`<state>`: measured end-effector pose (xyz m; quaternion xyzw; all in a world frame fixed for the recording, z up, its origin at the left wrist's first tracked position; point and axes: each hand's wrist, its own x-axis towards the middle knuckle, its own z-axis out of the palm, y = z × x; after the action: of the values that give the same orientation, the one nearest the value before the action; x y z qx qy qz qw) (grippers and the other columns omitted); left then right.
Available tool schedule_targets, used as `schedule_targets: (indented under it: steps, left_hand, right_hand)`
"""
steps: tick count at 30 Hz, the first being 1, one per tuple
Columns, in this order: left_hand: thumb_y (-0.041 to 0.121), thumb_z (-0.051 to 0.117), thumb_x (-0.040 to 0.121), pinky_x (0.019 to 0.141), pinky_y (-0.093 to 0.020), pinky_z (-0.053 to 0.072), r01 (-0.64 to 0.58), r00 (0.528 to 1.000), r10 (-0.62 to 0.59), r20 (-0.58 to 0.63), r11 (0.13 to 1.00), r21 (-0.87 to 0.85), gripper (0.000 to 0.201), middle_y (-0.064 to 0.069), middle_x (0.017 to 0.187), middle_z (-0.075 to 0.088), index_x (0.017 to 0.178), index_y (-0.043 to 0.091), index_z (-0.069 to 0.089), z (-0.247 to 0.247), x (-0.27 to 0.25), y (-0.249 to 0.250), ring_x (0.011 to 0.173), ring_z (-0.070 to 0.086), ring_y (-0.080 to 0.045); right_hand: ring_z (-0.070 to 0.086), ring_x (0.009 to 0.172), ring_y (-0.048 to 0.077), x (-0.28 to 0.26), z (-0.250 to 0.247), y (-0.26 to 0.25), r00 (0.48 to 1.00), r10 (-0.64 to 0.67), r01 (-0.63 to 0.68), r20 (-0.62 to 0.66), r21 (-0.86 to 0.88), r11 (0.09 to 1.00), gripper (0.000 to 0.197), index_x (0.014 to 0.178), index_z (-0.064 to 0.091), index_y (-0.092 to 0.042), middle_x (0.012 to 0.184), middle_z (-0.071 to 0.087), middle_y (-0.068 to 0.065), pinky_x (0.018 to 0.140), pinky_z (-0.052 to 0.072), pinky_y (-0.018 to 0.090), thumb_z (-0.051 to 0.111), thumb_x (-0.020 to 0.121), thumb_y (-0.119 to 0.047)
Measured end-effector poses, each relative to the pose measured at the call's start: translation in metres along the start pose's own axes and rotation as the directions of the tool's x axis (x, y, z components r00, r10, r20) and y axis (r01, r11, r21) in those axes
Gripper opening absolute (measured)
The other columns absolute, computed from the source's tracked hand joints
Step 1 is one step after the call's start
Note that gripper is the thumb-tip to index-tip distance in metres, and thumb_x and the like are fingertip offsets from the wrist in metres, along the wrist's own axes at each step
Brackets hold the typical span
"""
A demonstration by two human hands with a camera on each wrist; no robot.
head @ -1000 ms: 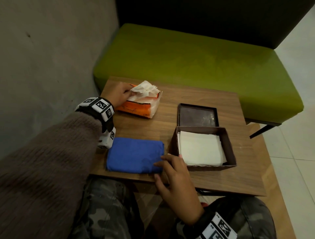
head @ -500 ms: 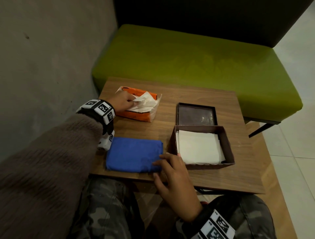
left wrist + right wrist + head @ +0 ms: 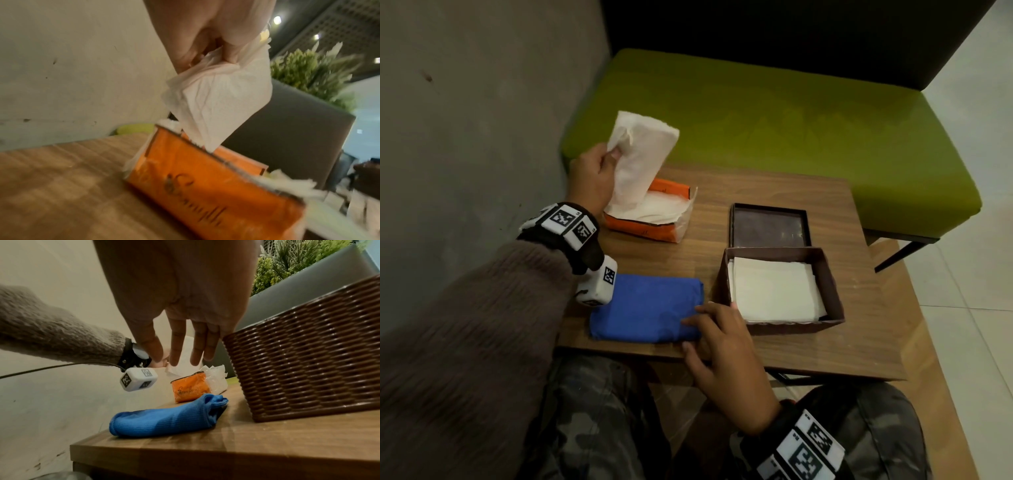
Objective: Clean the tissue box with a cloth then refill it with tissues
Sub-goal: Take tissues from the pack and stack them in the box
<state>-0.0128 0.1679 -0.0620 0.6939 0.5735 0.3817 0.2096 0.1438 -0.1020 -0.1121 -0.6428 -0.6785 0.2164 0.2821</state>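
Note:
My left hand (image 3: 594,171) pinches a white tissue (image 3: 637,157) and holds it above the orange tissue pack (image 3: 650,219) at the table's far left; its lower end is still in the pack. The left wrist view shows the pinched tissue (image 3: 218,104) over the pack (image 3: 216,191). The brown woven tissue box (image 3: 784,329) stands open at the right with white tissues (image 3: 774,291) inside. Its lid (image 3: 768,224) lies just behind it. My right hand (image 3: 719,339) lies relaxed, fingers straight, at the table's near edge between the folded blue cloth (image 3: 647,308) and the box (image 3: 308,356).
The small wooden table (image 3: 825,353) stands against a green bench (image 3: 791,113), with a grey wall on the left. A plant (image 3: 287,261) shows behind the bench. My knees are under the table's near edge.
My left hand has risen from the orange pack, drawing a tissue up out of it. The right hand has stayed beside the cloth.

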Motion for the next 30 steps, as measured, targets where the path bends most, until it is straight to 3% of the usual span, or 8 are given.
schedule_targets:
  steps: [4,6,9,11,16,19,26,30]
  left_hand:
    - [0.025,0.044,0.097,0.059,-0.015,0.040,0.200,0.979,-0.202,0.025,0.930,-0.308,0.024,0.004,0.074,0.054,0.078,0.017,0.057,-0.024,-0.010,0.018,0.071,0.050,-0.010]
    - [0.021,0.045,0.097,0.071,-0.021,0.049,0.341,0.938,-0.308,0.158,0.743,-0.576,0.021,0.006,0.079,0.064,0.083,0.020,0.060,-0.031,-0.031,0.031,0.073,0.060,-0.006]
    - [0.010,0.041,0.098,0.076,-0.021,0.055,0.439,0.897,-0.275,0.346,0.461,-0.771,0.021,0.008,0.083,0.073,0.100,0.013,0.061,-0.035,-0.075,0.049,0.082,0.068,-0.004]
    - [0.009,0.038,0.098,0.076,-0.020,0.054,0.511,0.860,-0.254,0.444,0.390,-0.766,0.023,0.006,0.086,0.074,0.105,0.010,0.060,-0.033,-0.110,0.060,0.085,0.068,-0.005]
    - [0.017,0.038,0.098,0.075,-0.025,0.056,0.700,0.713,-0.271,0.647,0.339,-0.628,0.030,-0.008,0.107,0.069,0.115,0.008,0.060,-0.027,-0.187,0.088,0.090,0.069,-0.012]
    - [0.036,0.033,0.097,0.088,-0.035,0.053,0.731,0.673,-0.181,0.717,0.310,-0.608,0.041,-0.007,0.120,0.065,0.124,0.016,0.057,-0.027,-0.212,0.105,0.108,0.063,-0.019]
    - [0.014,0.058,0.088,0.080,-0.031,0.057,0.765,0.634,-0.256,0.730,0.341,-0.546,0.040,-0.015,0.117,0.065,0.126,0.002,0.052,-0.024,-0.240,0.117,0.102,0.065,-0.021]
    - [0.011,0.058,0.088,0.083,-0.034,0.056,0.731,0.676,-0.238,0.698,0.338,-0.593,0.044,-0.013,0.123,0.062,0.130,0.005,0.047,-0.024,-0.242,0.121,0.108,0.063,-0.023]
  right_hand:
    - [0.045,0.117,0.007,0.005,-0.011,-0.007,0.999,0.021,-0.022,0.029,0.030,0.999,0.043,0.119,0.060,-0.020,0.123,0.051,-0.002,0.104,0.036,0.020,0.044,0.087,-0.044]
    - [0.043,0.114,0.003,0.010,-0.020,-0.012,0.998,0.066,-0.066,0.010,0.105,0.992,0.050,0.122,0.058,-0.020,0.122,0.051,-0.004,0.094,0.035,0.011,0.040,0.087,-0.051]
    - [0.053,0.110,0.010,0.014,-0.034,-0.018,0.990,0.100,-0.073,-0.101,0.238,0.969,0.056,0.124,0.057,-0.013,0.116,0.058,-0.001,0.095,0.045,0.026,0.043,0.089,-0.055]
    - [0.053,0.117,0.011,0.015,-0.045,-0.025,0.978,0.183,-0.141,-0.097,0.339,0.930,0.059,0.133,0.051,-0.012,0.124,0.058,0.000,0.101,0.046,0.032,0.053,0.091,-0.054]
    - [0.060,0.115,0.011,0.011,-0.060,-0.025,0.898,0.424,-0.389,0.116,0.660,0.643,0.070,0.134,0.052,-0.017,0.127,0.063,-0.004,0.101,0.050,0.038,0.066,0.080,-0.058]
    - [0.066,0.107,0.022,-0.002,-0.063,-0.024,0.869,0.459,-0.417,0.186,0.776,0.474,0.041,0.124,0.061,-0.007,0.118,0.069,0.006,0.091,0.055,0.036,0.068,0.089,-0.027]
    - [0.067,0.107,0.019,-0.029,-0.078,-0.024,0.918,0.381,-0.324,0.107,0.756,0.569,0.042,0.127,0.058,-0.012,0.120,0.068,0.005,0.087,0.057,0.035,0.070,0.088,-0.021]
    - [0.069,0.102,0.022,-0.039,-0.091,-0.022,0.904,0.403,-0.340,0.143,0.812,0.475,0.033,0.120,0.061,-0.007,0.114,0.070,0.008,0.089,0.057,0.040,0.066,0.091,-0.024]
